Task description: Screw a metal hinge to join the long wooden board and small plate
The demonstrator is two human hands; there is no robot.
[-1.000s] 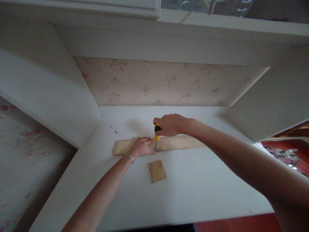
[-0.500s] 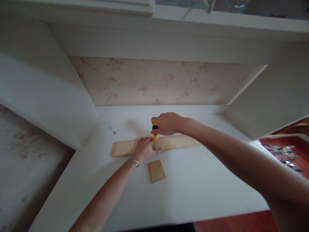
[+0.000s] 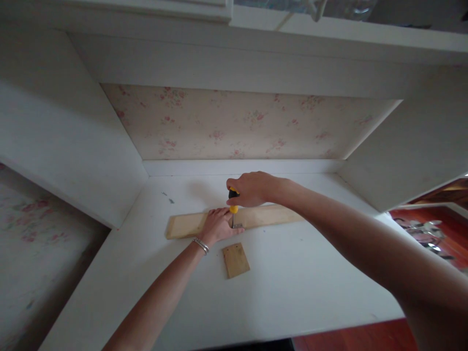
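A yellow and black screwdriver stands nearly upright in my right hand, whose fingers are wrapped round its handle. Its shaft runs down to a small metal bracket on a pale wooden board. My left hand holds the board near its middle, fingers across the top and thumb along the near side by the bracket. The exact spot where the screwdriver tip meets the bracket is too small to make out. A small square wooden block with two holes lies just in front of the board.
Two small metal pieces, probably screws, lie on the white tabletop behind the board's left end. White side panels flank the surface, and a shelf overhangs the back. Shiny metal objects stand low at the right.
The view has shifted very slightly. My right hand is still on the screwdriver and has turned a little; my left hand and the board keep their places.
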